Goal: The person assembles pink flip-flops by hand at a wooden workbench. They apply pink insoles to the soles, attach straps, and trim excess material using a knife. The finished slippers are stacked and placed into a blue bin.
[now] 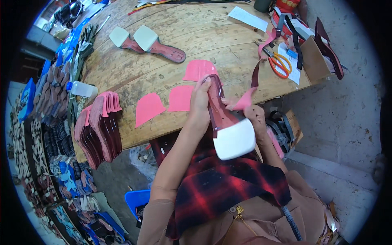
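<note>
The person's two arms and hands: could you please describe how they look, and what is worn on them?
The bare left hand and bare right hand wear no gloves and show no watch. The forearms are uncovered. Plain brown fabric sleeves end near the elbows.

No text is legible; no numbers or signs either.
</note>
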{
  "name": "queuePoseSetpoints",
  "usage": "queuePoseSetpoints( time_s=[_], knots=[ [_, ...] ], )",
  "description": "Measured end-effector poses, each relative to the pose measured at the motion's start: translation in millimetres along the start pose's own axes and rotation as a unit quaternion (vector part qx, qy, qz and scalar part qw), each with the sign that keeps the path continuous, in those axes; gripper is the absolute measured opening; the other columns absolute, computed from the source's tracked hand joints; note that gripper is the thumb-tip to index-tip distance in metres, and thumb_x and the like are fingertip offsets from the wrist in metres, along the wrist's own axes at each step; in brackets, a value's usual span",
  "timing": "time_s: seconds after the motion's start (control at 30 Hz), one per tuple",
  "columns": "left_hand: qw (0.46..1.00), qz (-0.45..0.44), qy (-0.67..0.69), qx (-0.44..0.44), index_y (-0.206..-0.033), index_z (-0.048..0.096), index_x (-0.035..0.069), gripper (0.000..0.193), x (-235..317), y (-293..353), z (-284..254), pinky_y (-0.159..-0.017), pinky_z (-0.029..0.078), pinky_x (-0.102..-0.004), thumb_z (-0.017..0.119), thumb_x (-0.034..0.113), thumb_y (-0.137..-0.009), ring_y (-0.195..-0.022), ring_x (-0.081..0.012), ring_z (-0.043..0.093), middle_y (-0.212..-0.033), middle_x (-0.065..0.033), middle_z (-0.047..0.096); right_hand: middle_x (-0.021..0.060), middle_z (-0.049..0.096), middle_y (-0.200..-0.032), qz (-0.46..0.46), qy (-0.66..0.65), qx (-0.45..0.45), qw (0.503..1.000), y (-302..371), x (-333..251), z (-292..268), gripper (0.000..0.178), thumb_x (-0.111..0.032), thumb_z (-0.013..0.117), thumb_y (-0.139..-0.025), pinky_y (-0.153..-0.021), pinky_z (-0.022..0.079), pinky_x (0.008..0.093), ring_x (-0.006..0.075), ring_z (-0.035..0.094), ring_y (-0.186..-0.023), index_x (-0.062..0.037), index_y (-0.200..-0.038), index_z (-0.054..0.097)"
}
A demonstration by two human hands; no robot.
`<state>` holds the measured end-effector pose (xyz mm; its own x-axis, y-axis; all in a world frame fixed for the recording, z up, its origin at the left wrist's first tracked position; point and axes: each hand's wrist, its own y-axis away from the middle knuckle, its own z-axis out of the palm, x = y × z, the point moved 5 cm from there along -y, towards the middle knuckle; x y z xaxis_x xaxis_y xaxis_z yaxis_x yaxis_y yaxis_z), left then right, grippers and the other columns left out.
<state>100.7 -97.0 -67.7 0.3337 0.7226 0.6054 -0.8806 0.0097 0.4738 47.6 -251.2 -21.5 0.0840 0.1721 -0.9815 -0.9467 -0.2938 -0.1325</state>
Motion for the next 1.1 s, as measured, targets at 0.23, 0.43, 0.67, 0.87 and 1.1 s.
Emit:
queuePoseSetpoints(
  time_s=[0.23, 0.43, 0.67, 0.87, 1.1],
  knots=[
    [0.992, -0.063, 0.102, 0.034, -0.118, 0.052, 0.008, 0.027, -12.4, 12.3, 6.4, -0.085, 0.053, -0.0415, 0.041, 0.028, -0.104, -0.097, -0.0224, 0.062, -0.105, -0.0084, 0.062, 0.0123, 0.055, -0.128, -0.085, -0.006, 0.066, 0.994, 10.0, -13.0, 37.3, 0.105, -0.024, 0.088, -0.067, -0.096, 0.044, 0.0286, 0.0168, 0.057, -0.110, 0.0006, -0.146, 0.024],
    [0.772, 0.326, -0.542, -0.058, -0.120, 0.056, 0.003, 0.057, 57.5, 79.7, -10.9, -0.095, 0.046, -0.0414, 0.075, 0.040, -0.081, -0.103, -0.0269, 0.058, -0.110, -0.0118, 0.060, 0.0037, 0.064, -0.105, 0.081, -0.239, 0.061, 0.966, -5.8, -21.1, 14.2, 0.082, -0.045, 0.077, -0.076, -0.060, 0.044, 0.0192, 0.0050, 0.057, -0.078, -0.0013, -0.136, 0.042],
    [0.795, 0.191, -0.518, -0.251, -0.123, 0.061, 0.000, 0.072, 60.6, 109.4, 8.8, -0.092, 0.041, -0.0316, 0.089, 0.023, -0.060, -0.102, -0.0208, 0.052, -0.105, -0.0076, 0.054, 0.0165, 0.066, -0.108, 0.234, -0.403, 0.135, 0.874, -12.7, -4.1, 32.4, 0.038, -0.030, 0.043, -0.103, -0.065, 0.054, 0.0242, 0.0136, 0.066, -0.086, -0.0003, -0.124, 0.054],
    [0.816, 0.069, -0.428, -0.383, -0.131, 0.058, 0.003, 0.073, 43.1, 111.8, 1.5, -0.093, 0.038, -0.0297, 0.087, 0.015, -0.064, -0.103, -0.0181, 0.048, -0.106, -0.0055, 0.050, 0.0068, 0.066, -0.073, 0.325, -0.356, 0.162, 0.861, -0.3, 38.3, 23.0, 0.033, -0.030, 0.048, -0.101, -0.035, 0.029, 0.0199, 0.0077, 0.055, -0.048, -0.0005, -0.105, 0.062],
    [0.749, 0.119, -0.574, -0.310, -0.130, 0.059, 0.004, 0.070, 44.6, 91.9, -16.9, -0.095, 0.039, -0.0327, 0.083, 0.021, -0.067, -0.105, -0.0229, 0.050, -0.105, -0.0080, 0.050, 0.0062, 0.062, -0.088, 0.269, -0.138, 0.027, 0.953, 10.8, -18.6, 10.5, 0.048, -0.031, 0.064, -0.089, -0.038, 0.028, 0.0175, 0.0042, 0.049, -0.051, 0.0010, -0.122, 0.052]
  ],
)
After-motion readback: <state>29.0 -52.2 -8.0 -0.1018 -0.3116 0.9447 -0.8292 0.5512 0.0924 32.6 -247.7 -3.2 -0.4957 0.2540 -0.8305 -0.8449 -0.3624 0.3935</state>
